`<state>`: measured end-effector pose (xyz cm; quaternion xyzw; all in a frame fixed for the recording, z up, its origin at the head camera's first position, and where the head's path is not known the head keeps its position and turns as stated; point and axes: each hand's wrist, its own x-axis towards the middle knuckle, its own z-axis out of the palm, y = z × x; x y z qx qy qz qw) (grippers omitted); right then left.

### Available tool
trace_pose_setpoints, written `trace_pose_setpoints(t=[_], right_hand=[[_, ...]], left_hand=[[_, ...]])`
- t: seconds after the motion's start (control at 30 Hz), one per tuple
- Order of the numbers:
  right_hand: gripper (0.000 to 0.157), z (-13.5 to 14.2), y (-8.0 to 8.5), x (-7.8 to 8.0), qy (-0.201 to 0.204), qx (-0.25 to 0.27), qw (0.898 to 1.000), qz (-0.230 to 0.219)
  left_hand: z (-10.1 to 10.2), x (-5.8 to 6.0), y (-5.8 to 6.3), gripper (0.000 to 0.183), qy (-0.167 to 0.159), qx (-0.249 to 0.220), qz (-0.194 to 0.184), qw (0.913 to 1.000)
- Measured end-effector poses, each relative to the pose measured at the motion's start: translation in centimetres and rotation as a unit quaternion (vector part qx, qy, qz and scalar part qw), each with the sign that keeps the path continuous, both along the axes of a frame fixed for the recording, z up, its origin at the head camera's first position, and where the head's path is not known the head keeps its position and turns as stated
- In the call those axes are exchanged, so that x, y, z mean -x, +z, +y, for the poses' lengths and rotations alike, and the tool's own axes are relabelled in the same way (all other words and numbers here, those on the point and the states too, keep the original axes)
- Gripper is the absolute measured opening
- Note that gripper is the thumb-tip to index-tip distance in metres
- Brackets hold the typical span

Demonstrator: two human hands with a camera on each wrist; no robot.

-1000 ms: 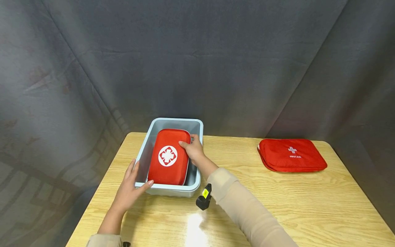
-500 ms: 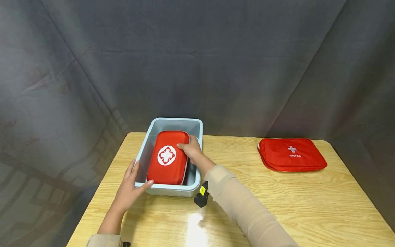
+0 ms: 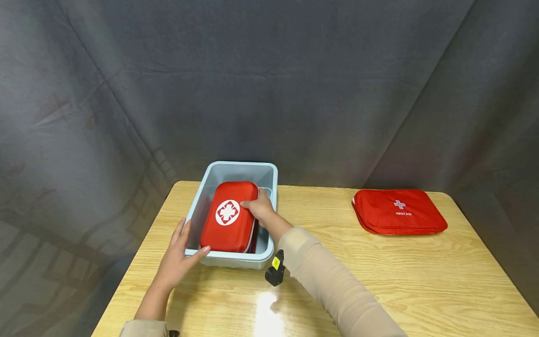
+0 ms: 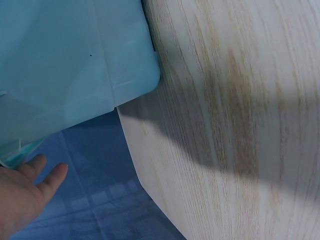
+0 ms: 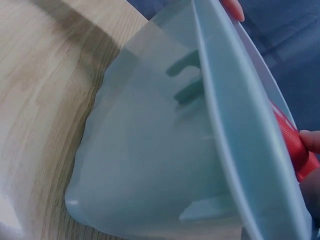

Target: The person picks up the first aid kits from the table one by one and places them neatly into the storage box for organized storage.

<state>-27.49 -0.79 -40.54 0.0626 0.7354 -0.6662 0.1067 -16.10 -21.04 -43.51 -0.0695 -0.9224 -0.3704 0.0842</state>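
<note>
A red hard-shell first-aid case point(image 3: 214, 229) with a white cross emblem lies inside a light grey-blue plastic bin point(image 3: 263, 171). My right hand point(image 3: 262, 208) reaches in over the bin's right wall and holds the case by its right edge. Its thumb lies on top while the other fingers are mostly hidden along the side. In the right wrist view a red strip of the case point(image 5: 292, 145) shows beyond the rim. My left hand point(image 3: 174, 260) rests at the bin's front left corner, fingers extended outside the left wall and thumb over the front rim.
A flat red fabric first-aid pouch point(image 3: 400, 222) lies at the back right of the wooden table point(image 3: 337, 206). Dark grey curtain point(image 3: 269, 93) hangs close behind the table. A black wrist device point(image 3: 275, 269) with a yellow label sits under the right forearm.
The far edge of the case has shifted slightly toward me, and more of its right side shows. My right hand has moved slightly left and nearer with it. The left hand stays put.
</note>
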Motion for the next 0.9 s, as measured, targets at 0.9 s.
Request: trace_pose_setpoints(t=[0.9], right_hand=[[0.05,-0.71,-0.45,-0.71,-0.008,-0.051,0.999,-0.008]], left_hand=[[-0.01,0.48,-0.04,0.086,0.004,-0.001,-0.013,0.9999]])
